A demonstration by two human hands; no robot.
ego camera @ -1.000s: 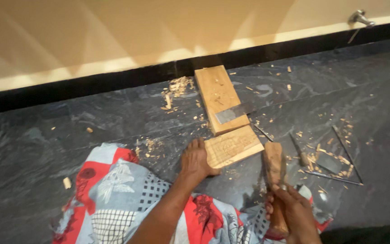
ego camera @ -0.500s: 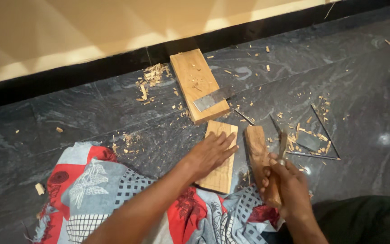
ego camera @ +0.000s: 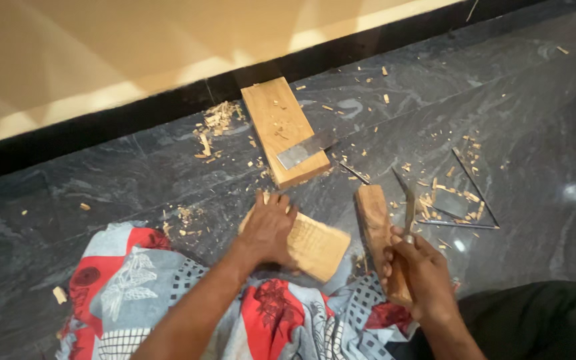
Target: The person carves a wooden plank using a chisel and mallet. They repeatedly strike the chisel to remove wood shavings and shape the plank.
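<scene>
Carved wooden panel [ego camera: 315, 245] lying flat on the dark stone floor [ego camera: 135, 180], near edge just touching the patterned cloth [ego camera: 168, 287]. Swung round from a moment ago: upright and end-on half a second back, now slanting off to the right, carved face up. Looks like a repositioning, bringing a fresh edge round. Left hand [ego camera: 268, 227] spread flat and pressing on the panel's left end, fingers wide, pinning rather than gripping. Right hand [ego camera: 416, 270] closed around the handle of a wooden mallet [ego camera: 376, 223], with a slim metal chisel [ego camera: 409, 207] tucked into the same grip; mallet head resting low beside the panel, tilted further left than before. Further out, a longer wooden block [ego camera: 281, 130] by the black skirting, a flat blade [ego camera: 298, 153] lying across it, unmoved on the floor. Wood chips [ego camera: 215, 127] scattered left of the block. More thin metal tools [ego camera: 465, 200] among shavings off to the right, well apart from both hands.
</scene>
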